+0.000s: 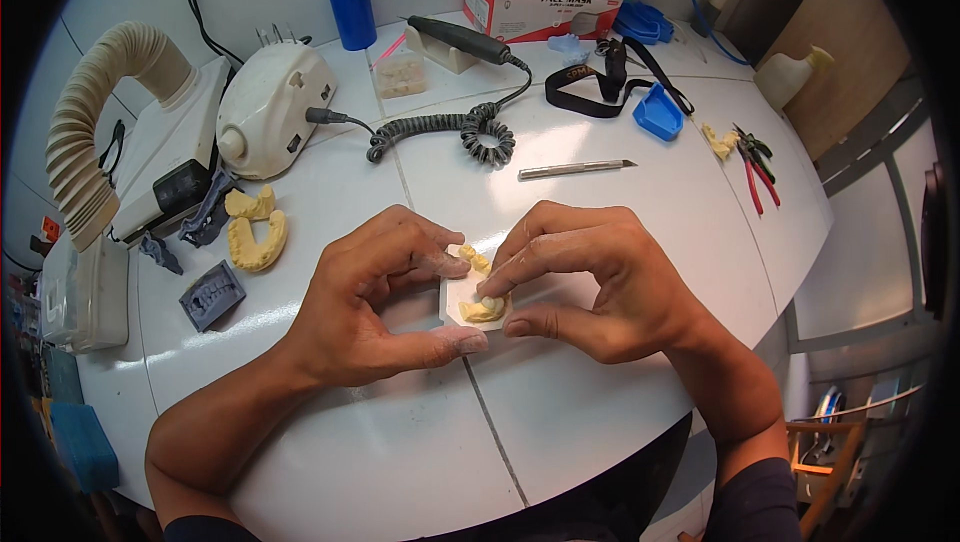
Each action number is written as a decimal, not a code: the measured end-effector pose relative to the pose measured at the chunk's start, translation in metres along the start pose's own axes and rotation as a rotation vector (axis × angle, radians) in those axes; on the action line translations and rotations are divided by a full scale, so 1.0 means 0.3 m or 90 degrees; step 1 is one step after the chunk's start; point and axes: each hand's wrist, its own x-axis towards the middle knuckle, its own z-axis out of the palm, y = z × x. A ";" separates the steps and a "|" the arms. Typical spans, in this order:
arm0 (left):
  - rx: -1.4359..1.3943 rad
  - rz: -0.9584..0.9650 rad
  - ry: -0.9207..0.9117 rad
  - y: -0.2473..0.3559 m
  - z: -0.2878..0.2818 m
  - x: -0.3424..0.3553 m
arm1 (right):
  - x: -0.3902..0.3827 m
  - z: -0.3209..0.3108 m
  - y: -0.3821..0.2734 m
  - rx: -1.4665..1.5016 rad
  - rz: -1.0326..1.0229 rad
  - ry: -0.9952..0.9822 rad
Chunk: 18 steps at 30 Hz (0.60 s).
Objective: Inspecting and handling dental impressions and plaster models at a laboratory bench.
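A small dental model (459,292) with a white base and yellow plaster tooth sections sits between my hands, over the near middle of the table. My left hand (385,292) grips its left side, with the thumb at the near edge and the fingers at the far edge. From the right, my right hand (600,282) closes on it too. Its index fingertip presses beside a whitish tooth piece (492,305) on the near yellow section (478,315), and the thumb lies by the base's right edge. The right fingers partly cover the model's middle.
Yellow plaster jaw casts (257,247) and a grey tooth mould (212,296) lie left. Beyond my hands is a craft knife (577,170). A corded handpiece (455,39) rests on a stand near its control unit (275,107). Red-handled pliers (757,177) lie right.
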 end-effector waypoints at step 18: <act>-0.206 0.029 0.042 0.007 0.024 0.001 | -0.015 0.046 0.010 -0.100 -0.110 0.110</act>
